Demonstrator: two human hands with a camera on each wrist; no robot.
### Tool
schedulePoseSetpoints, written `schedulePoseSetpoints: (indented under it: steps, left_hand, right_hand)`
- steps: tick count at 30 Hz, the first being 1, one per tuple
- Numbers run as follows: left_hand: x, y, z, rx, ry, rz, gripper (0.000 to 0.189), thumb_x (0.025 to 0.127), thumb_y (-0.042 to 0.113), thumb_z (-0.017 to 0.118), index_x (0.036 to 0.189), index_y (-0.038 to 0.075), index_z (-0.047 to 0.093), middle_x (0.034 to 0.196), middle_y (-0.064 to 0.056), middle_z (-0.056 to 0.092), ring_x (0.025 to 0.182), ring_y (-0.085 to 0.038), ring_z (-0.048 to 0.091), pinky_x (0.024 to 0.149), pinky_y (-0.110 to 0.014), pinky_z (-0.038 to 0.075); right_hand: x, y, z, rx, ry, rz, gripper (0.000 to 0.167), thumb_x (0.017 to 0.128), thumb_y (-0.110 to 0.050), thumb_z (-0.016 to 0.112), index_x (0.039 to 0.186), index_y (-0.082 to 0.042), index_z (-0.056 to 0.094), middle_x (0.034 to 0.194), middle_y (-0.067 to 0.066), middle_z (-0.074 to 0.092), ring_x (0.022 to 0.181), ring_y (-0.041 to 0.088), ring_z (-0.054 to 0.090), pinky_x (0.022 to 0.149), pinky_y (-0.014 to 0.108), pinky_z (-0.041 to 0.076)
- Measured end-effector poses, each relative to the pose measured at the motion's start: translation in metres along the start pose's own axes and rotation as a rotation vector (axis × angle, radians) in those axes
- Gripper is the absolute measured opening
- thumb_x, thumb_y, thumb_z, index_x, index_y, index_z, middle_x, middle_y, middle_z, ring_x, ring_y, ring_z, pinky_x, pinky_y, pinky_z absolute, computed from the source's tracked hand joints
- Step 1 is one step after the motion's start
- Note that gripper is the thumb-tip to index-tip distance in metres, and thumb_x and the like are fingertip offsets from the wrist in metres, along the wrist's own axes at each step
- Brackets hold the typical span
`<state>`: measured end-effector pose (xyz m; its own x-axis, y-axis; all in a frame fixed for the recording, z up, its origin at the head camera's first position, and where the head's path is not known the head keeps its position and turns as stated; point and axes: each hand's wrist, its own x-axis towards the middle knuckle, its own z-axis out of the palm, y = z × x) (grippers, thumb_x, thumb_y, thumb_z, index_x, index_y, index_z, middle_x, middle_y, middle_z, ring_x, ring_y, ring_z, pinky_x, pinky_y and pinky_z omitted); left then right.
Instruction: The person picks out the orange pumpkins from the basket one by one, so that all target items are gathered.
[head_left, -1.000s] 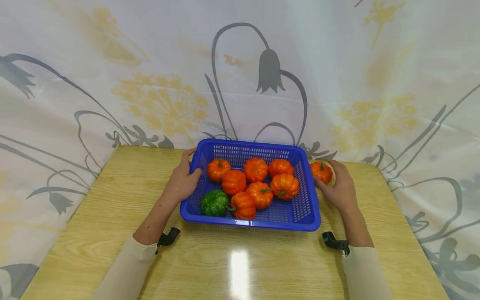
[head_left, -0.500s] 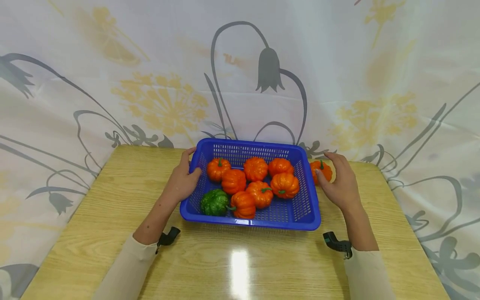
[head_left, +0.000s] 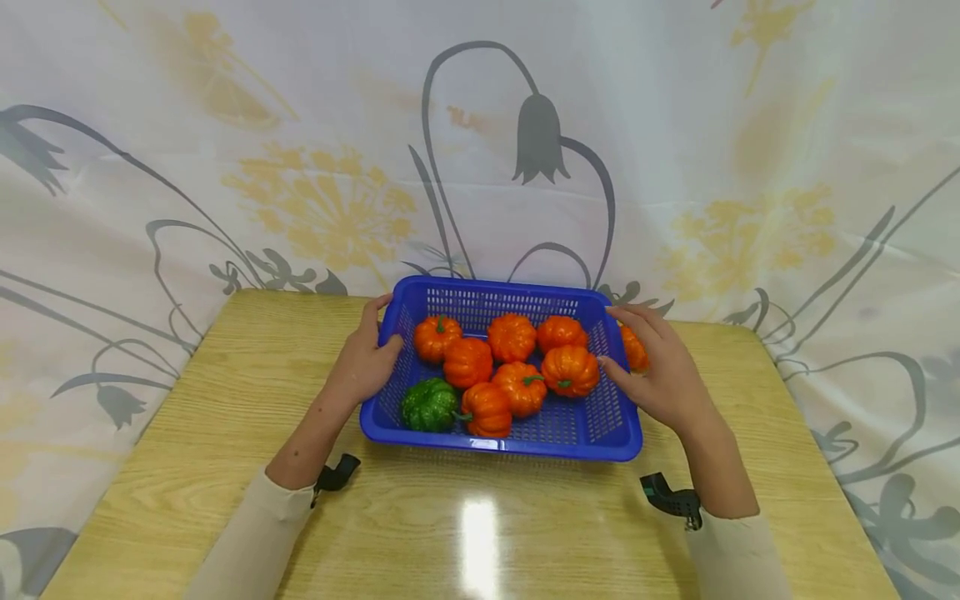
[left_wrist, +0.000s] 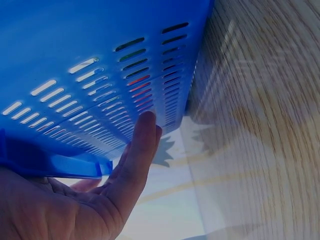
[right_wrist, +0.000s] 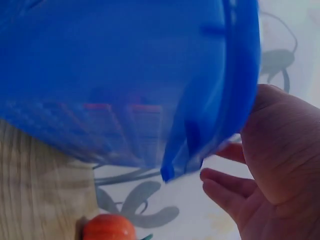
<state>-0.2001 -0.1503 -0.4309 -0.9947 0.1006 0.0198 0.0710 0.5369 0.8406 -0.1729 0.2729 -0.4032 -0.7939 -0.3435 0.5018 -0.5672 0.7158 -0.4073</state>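
Observation:
A blue plastic basket (head_left: 504, 450) holds several orange pumpkins (head_left: 512, 337) and one green pumpkin (head_left: 429, 405). My left hand (head_left: 365, 362) grips the basket's left rim, thumb over the edge; in the left wrist view its fingers (left_wrist: 137, 155) lie along the slotted outer wall. At the right rim is my right hand (head_left: 663, 371), thumb reaching over the edge and fingers (right_wrist: 227, 190) loosely spread outside it in the right wrist view. One more orange pumpkin (head_left: 634, 348) lies on the table just outside the basket, partly hidden behind that hand.
The wooden table (head_left: 187, 467) ends at the back against a flower-patterned curtain (head_left: 300, 125), which also hangs at both sides. Each wrist wears a dark camera strap (head_left: 671, 497).
My right hand has let go of the outside pumpkin and moved left to the basket's right rim. The left hand and the basket stay where they were.

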Motion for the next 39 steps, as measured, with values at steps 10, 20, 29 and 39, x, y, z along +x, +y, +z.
schedulePoseSetpoints:
  steps: [10,20,29,39]
  left_hand:
    - [0.0,0.001,0.001,0.011,-0.002,-0.002,0.067,0.107,0.018,0.049,0.169,0.017,0.021,0.123,-0.022,0.066,0.089,-0.034,0.072,0.072,-0.041,0.056]
    - [0.0,0.001,0.001,0.006,-0.002,-0.001,0.067,0.107,0.018,0.049,0.168,0.018,0.022,0.124,-0.022,0.066,0.091,-0.036,0.073,0.074,-0.044,0.057]
    - [0.0,-0.001,0.001,-0.005,-0.005,-0.001,0.067,0.107,0.019,0.049,0.168,0.019,0.021,0.129,-0.023,0.066,0.094,-0.037,0.073,0.077,-0.047,0.058]
    - [0.001,0.0,0.001,-0.008,0.002,0.003,0.068,0.106,0.018,0.05,0.168,0.018,0.022,0.128,-0.023,0.065,0.096,-0.038,0.073,0.079,-0.049,0.059]
  right_hand:
    - [0.0,-0.02,0.009,-0.042,-0.159,-0.103,0.064,0.084,-0.009,0.088,0.143,-0.004,0.064,0.143,0.017,0.058,0.132,0.04,0.055,0.107,0.06,0.047]
    - [0.0,-0.029,0.023,-0.16,-0.236,-0.105,0.056,0.08,-0.01,0.092,0.132,-0.007,0.071,0.137,0.016,0.06,0.118,0.038,0.061,0.099,0.054,0.054]
    - [-0.002,-0.031,0.033,-0.215,-0.261,-0.109,0.065,0.073,0.001,0.092,0.134,-0.006,0.07,0.136,0.019,0.059,0.119,0.04,0.06,0.095,0.051,0.057]
    - [-0.001,-0.032,0.04,-0.272,-0.243,-0.12,0.068,0.072,0.015,0.08,0.136,-0.005,0.068,0.131,0.021,0.06,0.112,0.043,0.061,0.096,0.053,0.055]
